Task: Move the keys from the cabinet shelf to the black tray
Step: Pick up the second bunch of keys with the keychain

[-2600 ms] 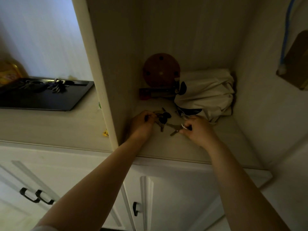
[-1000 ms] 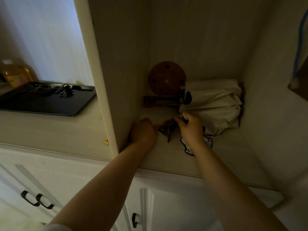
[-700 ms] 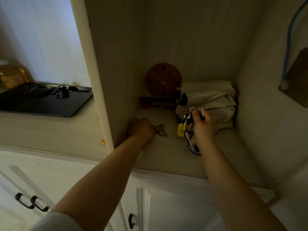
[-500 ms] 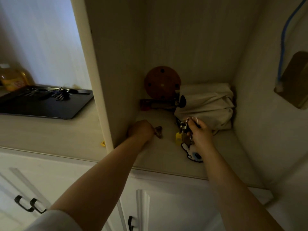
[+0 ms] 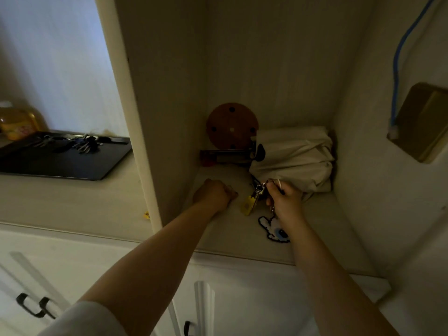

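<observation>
Both hands are inside the cabinet shelf (image 5: 242,241). My right hand (image 5: 284,201) is shut on a key bunch (image 5: 257,194) by its ring; a yellow tag (image 5: 247,205) and a white-and-blue cartoon charm (image 5: 274,230) hang from it, the charm lying on the shelf. My left hand (image 5: 214,194) is a closed fist on the shelf's left side, with a little metal showing at its fingertips; what it grips is mostly hidden. The black tray (image 5: 60,163) lies on the counter at the left and holds several keys (image 5: 84,144).
A cream cloth bag (image 5: 293,158) and a round brown wooden disc (image 5: 231,126) fill the back of the shelf. A cabinet side panel (image 5: 145,117) separates shelf and counter. A yellow bottle (image 5: 17,121) stands behind the tray. A blue cable (image 5: 400,57) hangs at the right.
My right hand lifted a key bunch with yellow tag and charm off the shelf, then drew it slightly toward me. My left hand closed over the small keys and stays put.
</observation>
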